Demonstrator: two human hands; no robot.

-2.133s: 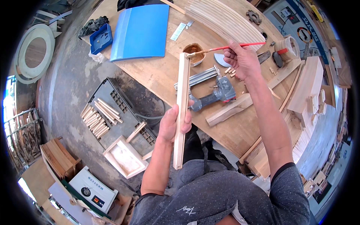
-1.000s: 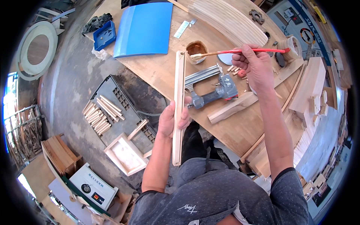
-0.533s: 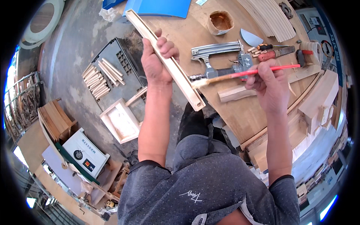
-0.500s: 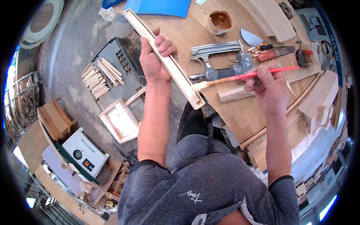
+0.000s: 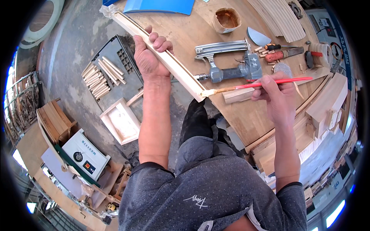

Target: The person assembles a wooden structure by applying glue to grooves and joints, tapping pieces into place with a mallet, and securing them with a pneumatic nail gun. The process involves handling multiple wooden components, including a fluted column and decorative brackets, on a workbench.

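My left hand [image 5: 153, 56] is wrapped round a long, pale wooden strip [image 5: 177, 70] with a groove along it, held slantwise in the air off the table's left side. Between the fingers and thumb of my right hand [image 5: 275, 91] is a red-handled brush [image 5: 246, 86]. Its bristles, coated with something creamy, touch the near end of the strip. A nail gun [image 5: 233, 69] lies on the table just beyond the brush. Farther back stands a tub [image 5: 226, 20] with brown residue inside.
The wooden table [image 5: 189, 30] carries a screwdriver [image 5: 275, 47], a red-handled tool [image 5: 274, 57], short dowels, a tape roll [image 5: 323, 54] and wood pieces. Left of my arm, a grey crate [image 5: 111, 54] bears several wooden sticks [image 5: 95, 82], near a shallow wooden box [image 5: 121, 121]. A white-and-green machine [image 5: 84, 154] stands lower left.
My left hand has shifted left and slightly up with the strip, which has turned a little. The brush tip has moved from short of the strip's near end to that end.
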